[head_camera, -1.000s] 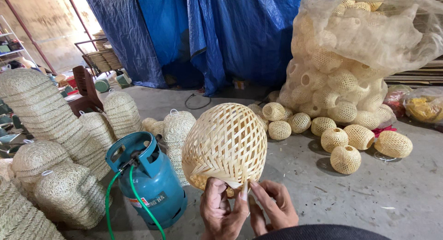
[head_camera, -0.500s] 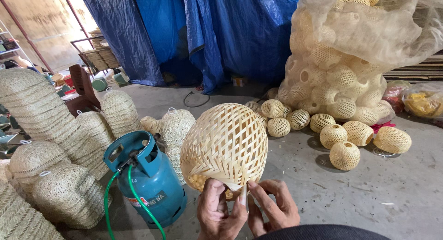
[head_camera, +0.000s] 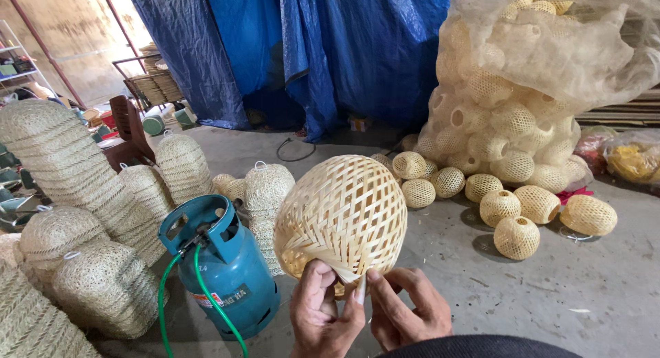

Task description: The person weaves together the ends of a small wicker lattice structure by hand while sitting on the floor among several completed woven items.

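I hold a round woven bamboo lampshade (head_camera: 347, 210) up in front of me, its open rim tilted down to the left. My left hand (head_camera: 323, 315) grips the lower rim from below with thumb and fingers. My right hand (head_camera: 405, 310) pinches a loose pale bamboo strip (head_camera: 360, 289) that sticks out at the rim's bottom edge. Both hands touch the shade at the same spot.
A teal gas cylinder (head_camera: 227, 268) with a green hose (head_camera: 206, 306) stands at my left on the concrete floor (head_camera: 550, 296). Stacks of woven shades (head_camera: 75, 172) fill the left. Several small woven balls (head_camera: 515, 237) lie right, below a netted sack of them (head_camera: 536, 76). Blue tarps (head_camera: 330, 48) hang behind.
The shade has stayed nearly still, with a slight drift left. My right fingers have shifted in closer along the rim onto the loose strip.
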